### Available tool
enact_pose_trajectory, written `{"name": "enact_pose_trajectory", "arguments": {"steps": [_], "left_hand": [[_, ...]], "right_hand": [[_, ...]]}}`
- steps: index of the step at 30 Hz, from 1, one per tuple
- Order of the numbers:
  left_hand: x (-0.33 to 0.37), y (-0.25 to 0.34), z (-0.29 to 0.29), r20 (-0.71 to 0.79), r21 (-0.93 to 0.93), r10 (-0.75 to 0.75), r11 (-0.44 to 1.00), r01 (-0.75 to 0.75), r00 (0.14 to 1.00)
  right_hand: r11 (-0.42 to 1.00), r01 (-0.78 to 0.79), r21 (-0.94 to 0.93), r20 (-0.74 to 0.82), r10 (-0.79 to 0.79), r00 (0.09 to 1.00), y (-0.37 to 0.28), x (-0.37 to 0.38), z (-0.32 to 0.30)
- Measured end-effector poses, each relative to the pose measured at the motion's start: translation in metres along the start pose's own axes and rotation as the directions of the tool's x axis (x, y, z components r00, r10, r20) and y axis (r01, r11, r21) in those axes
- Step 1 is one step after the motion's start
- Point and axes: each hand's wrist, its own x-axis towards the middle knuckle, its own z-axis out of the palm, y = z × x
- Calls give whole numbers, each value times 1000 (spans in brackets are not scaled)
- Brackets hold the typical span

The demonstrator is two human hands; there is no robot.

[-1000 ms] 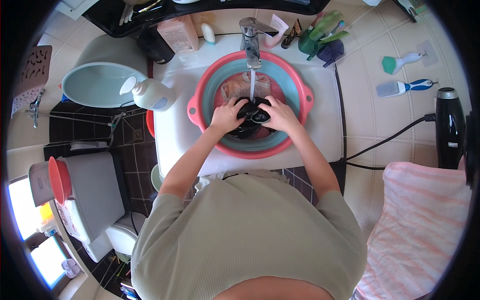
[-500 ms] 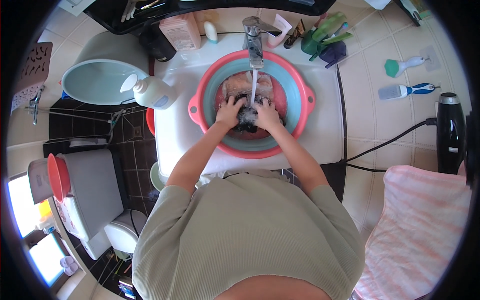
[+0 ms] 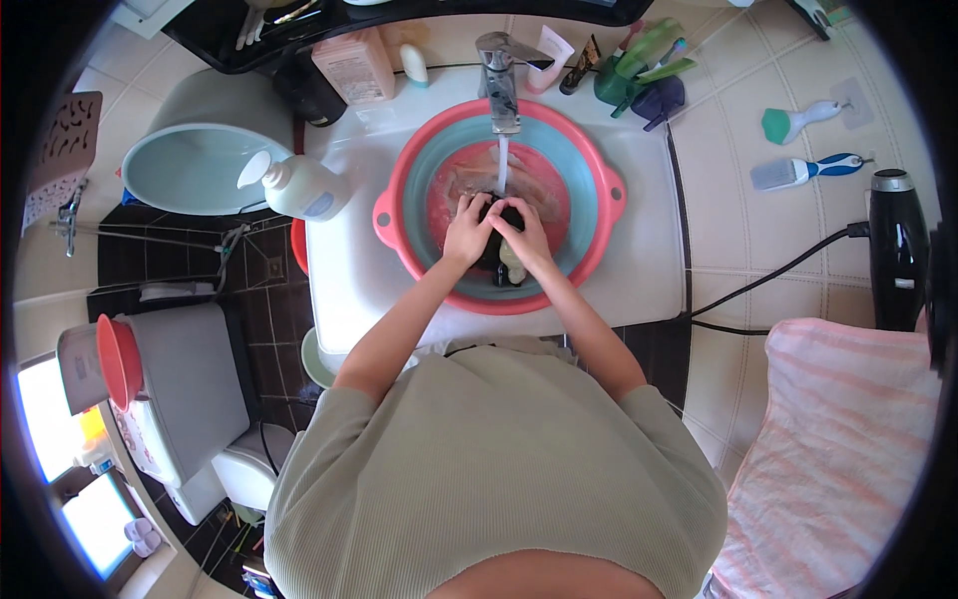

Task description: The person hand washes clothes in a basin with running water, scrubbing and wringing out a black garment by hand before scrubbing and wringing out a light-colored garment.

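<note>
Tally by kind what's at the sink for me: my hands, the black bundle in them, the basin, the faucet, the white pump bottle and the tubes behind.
Hands: 2 (left hand, right hand)
Black bundle: 1
Basin: 1
Faucet: 1
White pump bottle: 1
Tubes: 2 (pink tube, black tube)
Total: 8

The basin [image 3: 499, 305] is set on the sink [image 3: 647, 225], beneath the tap [image 3: 502, 98]. In it, the garment [image 3: 490, 256] is held between the hands [image 3: 469, 234], with a cloth [image 3: 519, 182] on the far side. The bottle [image 3: 313, 192] is placed at the sink's left edge, the bucket [image 3: 225, 105] farther left. A box [image 3: 354, 68] is stood left of the tap, tubes [image 3: 551, 60] right. At right, brushes [image 3: 780, 176] are hung, the dryer [image 3: 891, 250] farther right, the towel [image 3: 848, 429] nearer.
</note>
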Motion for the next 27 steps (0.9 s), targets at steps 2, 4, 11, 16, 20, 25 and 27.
{"name": "enact_pose_trajectory", "arguments": {"steps": [2,4,11,16,20,25,27], "left_hand": [[-1,3,4,-39,-13,-47,999,47,998],[-1,5,8,-135,-20,-59,998,56,989],[5,10,8,-174,-54,-154,988,147,973],[11,12,3,-39,26,-270,962,271,962],[16,-4,3,-39,21,20,1000,-20,999],[14,-14,-28,192,426,19,899,-101,981],[8,-26,-31,292,617,121,734,-284,949]], "right_hand": [[999,10,-52,-58,-13,998,-10,-6,6],[993,71,-95,-187,-88,978,-15,-9,12],[996,83,16,-256,-76,964,-20,-6,17],[998,-51,-19,-181,47,982,-7,7,14],[986,92,-139,-43,-99,994,-14,14,-13],[741,349,-573,258,-241,936,-12,7,-56],[680,400,-614,357,-213,909,-7,4,-57]]}}
